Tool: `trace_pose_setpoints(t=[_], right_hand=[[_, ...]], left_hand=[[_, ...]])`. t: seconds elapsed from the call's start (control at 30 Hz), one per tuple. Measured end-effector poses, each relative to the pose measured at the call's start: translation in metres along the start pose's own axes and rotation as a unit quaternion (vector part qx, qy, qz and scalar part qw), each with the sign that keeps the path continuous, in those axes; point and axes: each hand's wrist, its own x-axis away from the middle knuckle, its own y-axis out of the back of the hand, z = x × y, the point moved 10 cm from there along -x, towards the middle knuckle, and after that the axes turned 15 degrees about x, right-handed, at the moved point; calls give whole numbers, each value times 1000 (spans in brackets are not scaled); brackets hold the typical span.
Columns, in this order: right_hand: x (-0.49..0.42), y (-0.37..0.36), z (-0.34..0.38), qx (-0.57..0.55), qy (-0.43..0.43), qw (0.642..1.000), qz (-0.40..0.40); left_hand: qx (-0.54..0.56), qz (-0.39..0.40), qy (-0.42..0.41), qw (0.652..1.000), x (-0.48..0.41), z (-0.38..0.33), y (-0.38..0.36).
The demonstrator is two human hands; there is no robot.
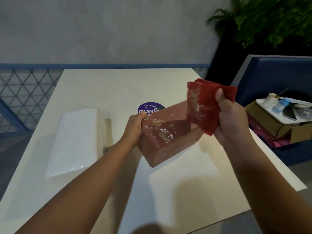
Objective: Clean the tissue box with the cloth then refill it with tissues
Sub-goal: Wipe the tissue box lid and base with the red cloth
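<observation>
While white and tan smears mark its upper face, the tissue box [165, 137] is mid-clean.
The left grip [135, 127] clasps the box's far-left end and holds it tilted above the worktop [185, 183]. The right grip [231, 119] is clenched round the red cloth [207, 105], thumb on top, at the box's right end; whether cloth touches box is unclear. The cloth itself carries residue. Cleaning looks only partly done, refilling not begun. The next move calls for a cleaner fold of cloth pressed along the smeared face while the left grip braces the box. The white tissue stack [76, 142] lies on the worktop to the left, apart.
</observation>
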Motion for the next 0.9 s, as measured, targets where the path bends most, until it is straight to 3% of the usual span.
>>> trace_pose_setpoints(t=[0.2,0.47,0.63,0.8,0.9], right_hand=[[-27,-14,-4,174,65,982,17],[-8,-85,-16,195,114,966,122],[11,-100,-20,141,111,966,188],[10,-76,-37,-38,-64,983,171],[-4,-46,-22,-83,-82,984,139]], left_hand=[[-13,4,10,1000,-3,4,1],[-3,28,-30,999,-1,-3,-2],[16,67,-29,997,3,-5,-9],[-4,60,-57,997,6,-10,-7],[-3,64,-37,997,5,-5,-8]])
